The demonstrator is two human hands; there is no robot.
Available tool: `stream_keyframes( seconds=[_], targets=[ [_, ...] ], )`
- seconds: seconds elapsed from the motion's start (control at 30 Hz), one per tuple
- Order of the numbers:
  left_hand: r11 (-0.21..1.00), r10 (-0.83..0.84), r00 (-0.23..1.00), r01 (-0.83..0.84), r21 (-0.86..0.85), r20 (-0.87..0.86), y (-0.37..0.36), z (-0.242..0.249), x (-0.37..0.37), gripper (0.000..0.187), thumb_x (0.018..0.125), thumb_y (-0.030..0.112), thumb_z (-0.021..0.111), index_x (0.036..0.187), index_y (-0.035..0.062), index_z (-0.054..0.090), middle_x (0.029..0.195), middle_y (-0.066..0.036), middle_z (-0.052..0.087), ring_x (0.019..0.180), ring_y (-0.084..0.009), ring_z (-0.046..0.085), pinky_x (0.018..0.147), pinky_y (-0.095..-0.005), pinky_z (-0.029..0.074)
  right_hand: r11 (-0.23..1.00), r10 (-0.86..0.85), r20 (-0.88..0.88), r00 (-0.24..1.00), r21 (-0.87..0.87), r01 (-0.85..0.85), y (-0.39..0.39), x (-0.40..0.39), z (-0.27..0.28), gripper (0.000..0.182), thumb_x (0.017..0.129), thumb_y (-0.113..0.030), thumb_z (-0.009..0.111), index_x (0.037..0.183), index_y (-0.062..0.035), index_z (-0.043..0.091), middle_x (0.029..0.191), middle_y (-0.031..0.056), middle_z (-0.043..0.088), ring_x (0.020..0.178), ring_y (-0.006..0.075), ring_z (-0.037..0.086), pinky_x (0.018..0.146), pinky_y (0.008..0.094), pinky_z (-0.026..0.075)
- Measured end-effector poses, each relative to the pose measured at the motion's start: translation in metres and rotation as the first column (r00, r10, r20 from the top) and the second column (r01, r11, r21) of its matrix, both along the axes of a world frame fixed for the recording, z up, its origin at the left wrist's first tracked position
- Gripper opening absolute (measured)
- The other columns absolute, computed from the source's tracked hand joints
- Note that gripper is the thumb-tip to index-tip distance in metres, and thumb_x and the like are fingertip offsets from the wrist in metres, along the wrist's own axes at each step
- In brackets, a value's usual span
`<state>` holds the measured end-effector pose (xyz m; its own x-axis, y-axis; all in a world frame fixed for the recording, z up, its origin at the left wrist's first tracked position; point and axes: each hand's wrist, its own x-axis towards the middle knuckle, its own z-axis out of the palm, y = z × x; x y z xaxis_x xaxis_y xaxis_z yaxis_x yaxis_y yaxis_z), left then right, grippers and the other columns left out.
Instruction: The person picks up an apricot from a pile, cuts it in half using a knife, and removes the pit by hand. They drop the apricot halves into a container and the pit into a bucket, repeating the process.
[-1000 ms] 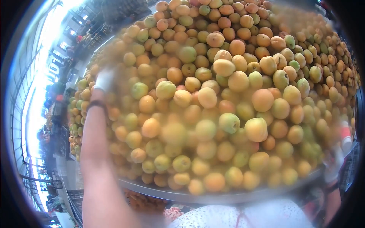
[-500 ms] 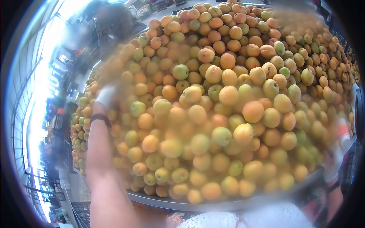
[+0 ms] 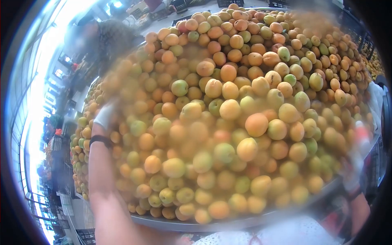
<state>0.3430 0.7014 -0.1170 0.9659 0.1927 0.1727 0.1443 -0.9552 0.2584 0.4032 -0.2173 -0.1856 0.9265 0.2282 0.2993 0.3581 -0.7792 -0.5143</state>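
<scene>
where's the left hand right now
In the head view the left hand, in a white glove, rests against the left side of the heap of apricots, above the dark wristband and far from the tray rim below.

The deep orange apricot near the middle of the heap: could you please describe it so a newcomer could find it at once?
Start from the big heap of apricots piled on the round metal tray that fills the view. Look slightly right of the heap's centre for the deep orange apricot. It is evenly reddish orange, while the fruits touching it are paler yellow or greenish.
</scene>
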Motion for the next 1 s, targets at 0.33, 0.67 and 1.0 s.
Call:
stream_keyframes(
  seconds=[0.33,0.67,1.0],
  targets=[
    [0.981,-0.074,0.982,0.041,-0.188,-0.172,-0.097,0.048,-0.028,0.038,0.084,0.008,0.064,0.121,0.0012,0.063,0.117,-0.016,0.066,0.106,-0.0272,0.064,0.09,-0.0347,0.052,0.504,-0.181,-0.485,0.855,0.701,0.504,-0.01,0.007,-0.012,0.015,0.093,-0.013,0.059,0.106,-0.0047,0.057,0.099,0.0062,0.058,0.091,0.0229,0.059,0.077,0.0367,0.052],
    [0.92,-0.267,0.936,0.176,0.351,0.231,-0.277,0.119,0.233,0.047,0.089,0.03,0.063,0.132,0.0109,0.058,0.135,-0.02,0.056,0.125,-0.036,0.053,0.106,-0.0406,0.041,0.976,0.073,0.041,0.996,-0.209,-0.063,-0.002,0.01,0.009,0.014,0.09,-0.013,0.056,0.103,-0.0084,0.053,0.091,0.0071,0.054,0.083,0.0226,0.057,0.068,0.0338,0.048],
    [0.99,-0.083,0.989,0.068,-0.126,-0.123,-0.301,0.081,0.37,0.065,0.09,0.053,0.062,0.14,0.013,0.053,0.133,-0.017,0.06,0.124,-0.0239,0.055,0.107,-0.0351,0.04,0.994,0.066,-0.007,0.998,0.087,-0.065,0.017,0.017,0.016,0.02,0.098,-0.012,0.056,0.083,-0.0186,0.045,0.064,-0.006,0.039,0.046,0.0065,0.038,0.036,0.0216,0.028]
  ],
)
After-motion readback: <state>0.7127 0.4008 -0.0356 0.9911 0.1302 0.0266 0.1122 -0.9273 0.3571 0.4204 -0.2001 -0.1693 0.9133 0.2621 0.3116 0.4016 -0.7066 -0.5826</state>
